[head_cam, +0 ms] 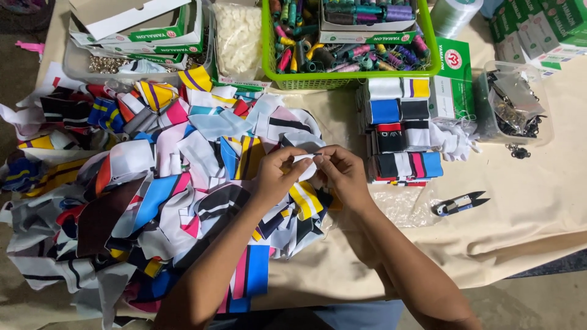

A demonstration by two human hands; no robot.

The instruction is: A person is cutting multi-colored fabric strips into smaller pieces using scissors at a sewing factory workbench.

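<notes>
Cloth-covered worktable crowded: loose heap of striped fabric pieces spread at left within reach, folded pieces stacked at right, seemingly sorted apart from the heap; green basket of thread spools and boxes along far edge, thread snips lying near right forearm. Left hand and right hand brought together at centre above heap edge, fingertips of both pinched on small white piece, held taut and close for fine handling.
</notes>
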